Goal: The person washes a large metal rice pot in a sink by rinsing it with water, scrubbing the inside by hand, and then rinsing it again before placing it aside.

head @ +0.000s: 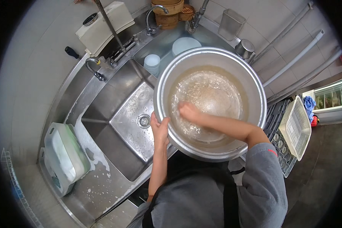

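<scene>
A large round metal basin [255, 82] stands before me, with cloudy, rippling water in it. My left hand [160, 128] grips its rim on the left side, thumb over the edge. Inside the basin, at the left of the water, is my right hand [189, 112], blurred, its fingers partly hidden; whether it holds anything does not show. Pale grains seem to lie under the water. Left of the basin is a stainless steel sink [122, 136] with a round drain [144, 121].
White bowls [152, 63] are stacked behind the basin, near a round white plate [185, 45]. Faucets [95, 69] line the sink's back edge. Cutting boards [65, 156] lean at the left. Bamboo steamers [167, 12] stand at the back, and a plastic basket [297, 131] at the right.
</scene>
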Tool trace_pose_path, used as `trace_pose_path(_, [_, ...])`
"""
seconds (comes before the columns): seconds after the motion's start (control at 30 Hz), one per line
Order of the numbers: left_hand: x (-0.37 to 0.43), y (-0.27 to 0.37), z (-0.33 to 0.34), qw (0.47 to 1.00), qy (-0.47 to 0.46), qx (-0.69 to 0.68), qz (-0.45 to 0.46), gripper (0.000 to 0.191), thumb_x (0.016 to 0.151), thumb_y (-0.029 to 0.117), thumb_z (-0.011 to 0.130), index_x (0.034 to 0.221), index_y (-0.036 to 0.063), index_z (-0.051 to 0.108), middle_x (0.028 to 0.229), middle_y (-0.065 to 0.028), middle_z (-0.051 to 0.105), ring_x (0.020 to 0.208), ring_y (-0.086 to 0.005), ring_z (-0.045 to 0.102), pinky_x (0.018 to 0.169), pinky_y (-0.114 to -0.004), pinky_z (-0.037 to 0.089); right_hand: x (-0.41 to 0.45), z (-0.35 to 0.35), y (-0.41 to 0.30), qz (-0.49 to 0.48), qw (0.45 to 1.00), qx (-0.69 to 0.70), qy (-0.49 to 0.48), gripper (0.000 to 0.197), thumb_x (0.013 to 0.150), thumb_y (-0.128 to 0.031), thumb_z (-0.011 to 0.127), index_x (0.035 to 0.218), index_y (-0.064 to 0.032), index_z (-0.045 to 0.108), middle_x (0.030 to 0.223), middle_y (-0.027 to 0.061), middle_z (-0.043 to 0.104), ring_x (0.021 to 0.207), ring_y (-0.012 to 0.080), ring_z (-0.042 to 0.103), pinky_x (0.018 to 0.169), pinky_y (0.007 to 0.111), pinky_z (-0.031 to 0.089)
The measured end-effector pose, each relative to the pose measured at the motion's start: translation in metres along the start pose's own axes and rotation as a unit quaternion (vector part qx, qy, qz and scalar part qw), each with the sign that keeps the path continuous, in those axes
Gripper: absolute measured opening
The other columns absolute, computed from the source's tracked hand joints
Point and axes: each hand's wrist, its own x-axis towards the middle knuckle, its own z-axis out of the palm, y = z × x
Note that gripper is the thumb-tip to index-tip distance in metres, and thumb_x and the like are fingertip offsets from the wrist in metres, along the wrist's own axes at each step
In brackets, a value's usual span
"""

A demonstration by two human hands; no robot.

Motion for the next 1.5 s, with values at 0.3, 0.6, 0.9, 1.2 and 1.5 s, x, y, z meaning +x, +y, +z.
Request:
trace_pose_path(0.3, [-0.001, 0.002, 0.002, 1.0, -0.003, 0.003, 0.002, 0.038, 0.072, -0.006, 0.049, 0.109, -0.0016, 0.043, 0.095, -0.0103, 0.056, 0.082, -0.0159, 0.056, 0.071, -0.027, 0.046, -0.01, 0.013, -0.004, -0.003, 0.995, -0.068, 0.079, 0.011, 0.064, -0.003, 0.057, 0.072, 0.0032, 0.061, 0.089, 0.0185, 0.053, 0.089, 0.0332, 0.055, 0.071, 0.04, 0.051])
trace_pose_path(0.6, [0.001, 0.0, 0.001, 1.0, 0.002, -0.001, 0.018, 0.037, 0.07, -0.007, 0.049, 0.107, -0.0021, 0.044, 0.092, -0.0092, 0.057, 0.079, -0.0146, 0.055, 0.07, -0.026, 0.045, 0.022, 0.02, 0.018, 0.136, 0.964, -0.14, 0.178, 0.014, 0.068, -0.006, 0.059, 0.078, 0.0032, 0.062, 0.095, 0.0218, 0.056, 0.092, 0.0324, 0.056, 0.079, 0.042, 0.047])
trace_pose_path(0.9, [-0.011, -0.001, 0.005, 0.999, 0.023, -0.023, 0.013, 0.042, 0.07, -0.007, 0.05, 0.11, -0.0012, 0.042, 0.097, -0.0105, 0.056, 0.085, -0.0168, 0.056, 0.074, -0.027, 0.046, 0.031, -0.005, 0.036, 0.234, 0.969, -0.013, 0.075, 0.017, 0.072, -0.006, 0.053, 0.085, 0.003, 0.061, 0.1, 0.0206, 0.053, 0.097, 0.0333, 0.053, 0.085, 0.043, 0.044])
trace_pose_path(1.2, [0.035, 0.027, -0.005, 0.959, -0.029, 0.267, 0.091, 0.059, 0.084, 0.024, 0.058, 0.129, -0.0027, 0.032, 0.099, -0.0154, 0.057, 0.092, -0.0191, 0.056, 0.081, -0.028, 0.044, -0.014, -0.006, 0.104, 0.252, 0.88, 0.098, 0.39, 0.025, 0.076, -0.009, 0.057, 0.096, 0.0039, 0.052, 0.1, 0.0226, 0.048, 0.092, 0.0369, 0.048, 0.082, 0.043, 0.039])
trace_pose_path(1.5, [0.057, 0.001, -0.005, 0.96, -0.018, 0.221, 0.17, 0.039, 0.091, 0.02, 0.043, 0.123, -0.0027, 0.045, 0.116, -0.0163, 0.055, 0.105, -0.0191, 0.053, 0.089, -0.028, 0.038, 0.051, 0.014, 0.048, 0.116, 0.894, 0.415, 0.123, 0.025, 0.086, -0.025, 0.05, 0.087, -0.0007, 0.057, 0.076, 0.0115, 0.061, 0.072, 0.0211, 0.058, 0.066, 0.037, 0.045])
